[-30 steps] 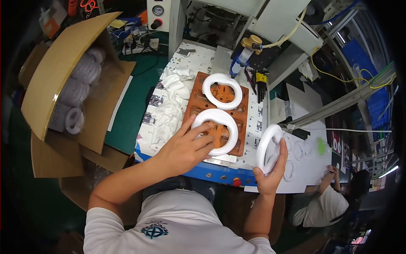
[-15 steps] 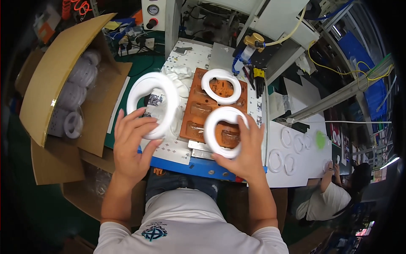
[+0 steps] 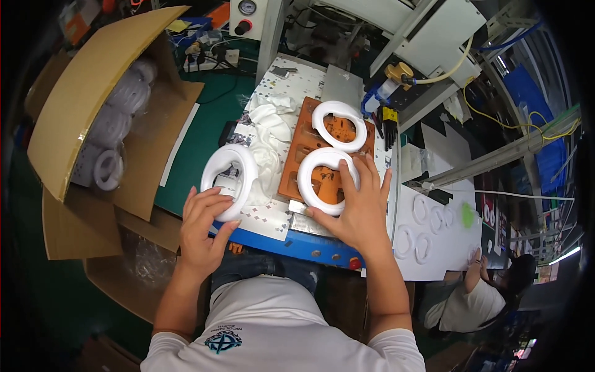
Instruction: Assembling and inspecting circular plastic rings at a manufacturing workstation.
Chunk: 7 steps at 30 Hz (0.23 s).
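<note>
My left hand (image 3: 203,239) grips the near edge of a white oval ring (image 3: 249,177), fingers and thumb on its lower left part. That ring is tilted, above the table to the left of an orange-brown block (image 3: 290,166) with recesses. My right hand (image 3: 364,214) is curled round the right side of a second white ring (image 3: 305,177), over the near half of the block. I cannot tell whether this ring fully rests on it. A third white ring (image 3: 320,126) lies on the block's far half, touched by neither hand.
A crumpled white cloth (image 3: 268,124) lies left of the block. An open cardboard box (image 3: 155,133) with bagged rings stands at the left. A metal frame (image 3: 427,102) and a brass-topped valve (image 3: 396,73) are beyond. Several rings lie on a white side table (image 3: 403,266), near another person (image 3: 468,304).
Both held rings appear smaller and lower, the left one nearer to me. The right ring has come down over the block, closer to the far ring. The whole view has shifted slightly.
</note>
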{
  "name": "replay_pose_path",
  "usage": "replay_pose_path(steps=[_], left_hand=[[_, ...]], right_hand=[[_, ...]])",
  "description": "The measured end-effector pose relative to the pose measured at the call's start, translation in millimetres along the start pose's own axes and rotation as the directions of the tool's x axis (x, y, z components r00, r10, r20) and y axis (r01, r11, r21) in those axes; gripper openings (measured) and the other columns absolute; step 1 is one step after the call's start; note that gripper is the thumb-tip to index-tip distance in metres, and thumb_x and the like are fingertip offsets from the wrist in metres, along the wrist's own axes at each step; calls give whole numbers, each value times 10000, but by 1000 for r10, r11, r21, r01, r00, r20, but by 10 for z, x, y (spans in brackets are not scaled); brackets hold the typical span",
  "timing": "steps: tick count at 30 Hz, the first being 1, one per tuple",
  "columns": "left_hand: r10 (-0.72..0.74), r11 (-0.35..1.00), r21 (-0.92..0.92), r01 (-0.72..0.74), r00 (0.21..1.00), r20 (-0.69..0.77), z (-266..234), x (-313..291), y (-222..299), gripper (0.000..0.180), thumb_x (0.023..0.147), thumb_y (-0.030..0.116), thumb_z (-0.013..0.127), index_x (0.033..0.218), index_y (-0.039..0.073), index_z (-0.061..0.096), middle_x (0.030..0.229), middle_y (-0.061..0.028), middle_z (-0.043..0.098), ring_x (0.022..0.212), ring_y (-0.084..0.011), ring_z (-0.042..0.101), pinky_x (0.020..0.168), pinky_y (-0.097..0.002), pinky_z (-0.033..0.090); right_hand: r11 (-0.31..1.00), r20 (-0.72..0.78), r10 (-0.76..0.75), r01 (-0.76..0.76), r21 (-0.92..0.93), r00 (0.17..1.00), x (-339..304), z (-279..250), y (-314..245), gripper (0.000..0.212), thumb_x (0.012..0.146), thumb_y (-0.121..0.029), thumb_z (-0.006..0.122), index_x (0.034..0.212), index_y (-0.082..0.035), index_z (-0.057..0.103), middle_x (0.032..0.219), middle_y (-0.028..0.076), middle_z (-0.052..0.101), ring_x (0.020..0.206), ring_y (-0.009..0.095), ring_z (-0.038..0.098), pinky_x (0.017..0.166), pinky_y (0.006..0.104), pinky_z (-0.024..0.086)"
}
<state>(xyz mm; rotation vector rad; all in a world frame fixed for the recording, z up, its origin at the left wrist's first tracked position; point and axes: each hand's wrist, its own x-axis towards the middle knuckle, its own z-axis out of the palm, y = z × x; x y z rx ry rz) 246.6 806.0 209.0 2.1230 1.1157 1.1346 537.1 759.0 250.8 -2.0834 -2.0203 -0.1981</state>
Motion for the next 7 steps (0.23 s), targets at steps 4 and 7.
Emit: replay_pose_path(steps=[4,7], left_hand=[[14,1000,-17,-14,1000,27,29,-40,6,262,787,59,743,1036,20,673,1104,-118,681,1191,-346,590,1141,-554,286],[2,1000,-23,-1,999,39,33,-86,-8,275,786,70,748,1048,24,676,1109,-120,682,1197,-345,586,1144,-556,283]], right_hand=[[998,-22,23,-25,-55,999,16,28,-66,982,693,-643,767,1363,30,519,1387,275,444,1400,426,338,1139,677,134],[997,-29,24,-26,-69,999,21,36,-95,987,694,-650,763,1352,46,525,1380,289,444,1388,430,348,1141,672,142]])
